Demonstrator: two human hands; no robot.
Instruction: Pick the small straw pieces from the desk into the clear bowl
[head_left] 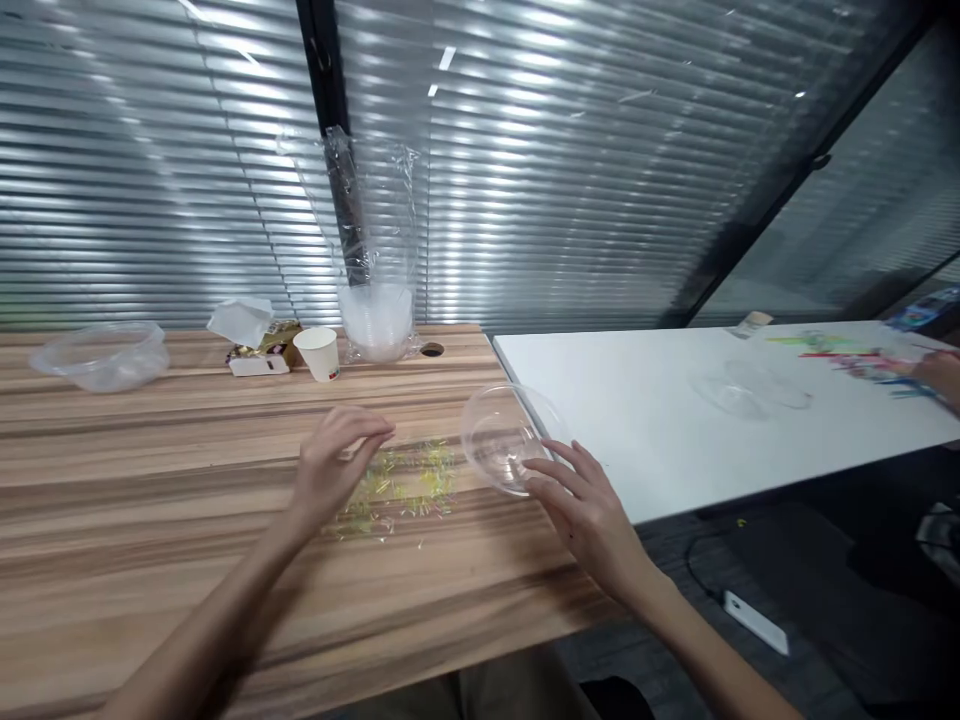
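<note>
Many small, thin yellow-green and clear pieces (431, 478) lie scattered on the wood-grain table (187, 490). Above their left side is my left hand (341, 455), its thumb and fingertips pinched together; whatever is between them is too small to make out. A clear round plastic bowl (504, 450) stands to the right of the pieces, near the seam between the tables. My right hand (581, 500) rests its spread, slightly bent fingers against the bowl's right side, without closing on it.
Along the back stand a clear basin (112, 360), a tissue box (262, 350), a paper cup (319, 354) and a plastic bag of white bowls (379, 315). On the white table (637, 420) are clear lids (750, 388) and colored strips (855, 360), near another person's hand (937, 375).
</note>
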